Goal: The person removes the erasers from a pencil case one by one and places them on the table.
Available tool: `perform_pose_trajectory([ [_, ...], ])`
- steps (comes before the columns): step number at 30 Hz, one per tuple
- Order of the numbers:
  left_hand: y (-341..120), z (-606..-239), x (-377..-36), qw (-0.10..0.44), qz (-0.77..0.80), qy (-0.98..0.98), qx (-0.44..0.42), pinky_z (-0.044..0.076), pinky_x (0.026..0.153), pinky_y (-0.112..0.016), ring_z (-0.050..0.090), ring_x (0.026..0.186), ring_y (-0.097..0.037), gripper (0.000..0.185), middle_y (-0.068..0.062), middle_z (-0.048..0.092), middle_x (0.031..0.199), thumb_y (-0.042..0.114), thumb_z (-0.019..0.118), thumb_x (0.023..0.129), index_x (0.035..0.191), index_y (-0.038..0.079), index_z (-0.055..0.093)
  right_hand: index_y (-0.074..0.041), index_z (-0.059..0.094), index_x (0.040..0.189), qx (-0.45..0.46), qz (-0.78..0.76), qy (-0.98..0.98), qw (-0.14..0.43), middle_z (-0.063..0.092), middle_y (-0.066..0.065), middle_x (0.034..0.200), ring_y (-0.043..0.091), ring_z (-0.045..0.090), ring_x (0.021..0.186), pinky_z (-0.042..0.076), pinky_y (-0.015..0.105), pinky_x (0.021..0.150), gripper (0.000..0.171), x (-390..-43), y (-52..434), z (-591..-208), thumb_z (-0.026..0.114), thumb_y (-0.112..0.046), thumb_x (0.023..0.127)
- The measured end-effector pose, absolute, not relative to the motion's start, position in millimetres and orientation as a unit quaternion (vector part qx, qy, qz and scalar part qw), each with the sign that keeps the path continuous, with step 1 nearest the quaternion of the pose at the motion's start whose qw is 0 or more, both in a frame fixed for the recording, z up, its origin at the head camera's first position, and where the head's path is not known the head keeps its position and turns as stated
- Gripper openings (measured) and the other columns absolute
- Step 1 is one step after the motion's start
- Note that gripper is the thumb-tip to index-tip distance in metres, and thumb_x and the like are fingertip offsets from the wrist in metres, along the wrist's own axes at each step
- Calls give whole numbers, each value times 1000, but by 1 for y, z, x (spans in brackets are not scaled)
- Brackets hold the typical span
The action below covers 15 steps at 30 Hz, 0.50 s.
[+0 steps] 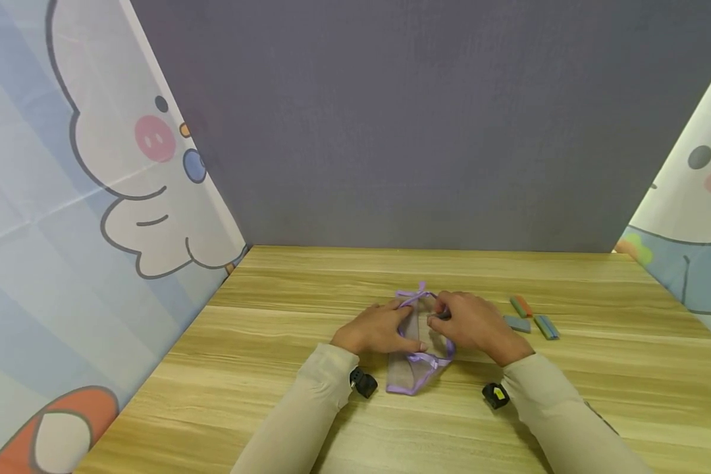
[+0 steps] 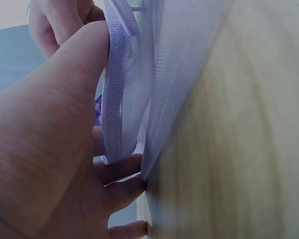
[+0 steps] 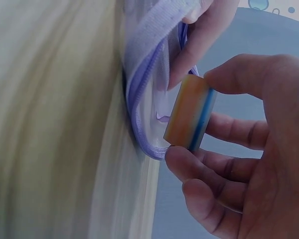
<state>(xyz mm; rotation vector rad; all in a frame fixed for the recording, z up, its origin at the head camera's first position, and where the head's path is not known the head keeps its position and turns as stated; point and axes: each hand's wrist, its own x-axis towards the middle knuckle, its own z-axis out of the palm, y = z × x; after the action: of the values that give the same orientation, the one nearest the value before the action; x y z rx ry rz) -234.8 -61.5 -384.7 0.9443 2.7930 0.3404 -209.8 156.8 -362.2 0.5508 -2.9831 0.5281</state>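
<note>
A sheer mesh pouch with purple trim [image 1: 400,380] and ribbon bows lies on the wooden table, its mouth spread apart. My left hand [image 1: 378,329] rests over it, thumb and fingers spread across the mouth. In the left wrist view, the thumb lies along the purple rim [image 2: 113,89] and other fingers touch the mesh lower down. My right hand [image 1: 473,322] pinches a small striped block [image 3: 187,112], orange and yellow with a blue band, between thumb and fingers. That block is close beside the pouch's mouth. What lies inside the pouch is hard to make out.
To the right of my right hand lie an orange-and-green block [image 1: 521,306], a grey-blue block [image 1: 517,323] and a blue-green striped block [image 1: 547,327]. A dark grey panel [image 1: 391,131] stands behind the table. Printed cartoon sheets [image 1: 29,263] hang at both sides.
</note>
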Motion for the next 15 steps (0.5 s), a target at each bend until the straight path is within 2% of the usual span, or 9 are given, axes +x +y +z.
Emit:
perform_pose_trajectory([
  [15,-61,-385,-234,92,125,937,312,19,120,-48,30,147,-22,99,-9,25,164,78,55,85,158,15,34,-16,67,100,191,162,-967,52,69,-3,97,12,62,78,52,41,67,24,-200,168,-366,66,-39,94],
])
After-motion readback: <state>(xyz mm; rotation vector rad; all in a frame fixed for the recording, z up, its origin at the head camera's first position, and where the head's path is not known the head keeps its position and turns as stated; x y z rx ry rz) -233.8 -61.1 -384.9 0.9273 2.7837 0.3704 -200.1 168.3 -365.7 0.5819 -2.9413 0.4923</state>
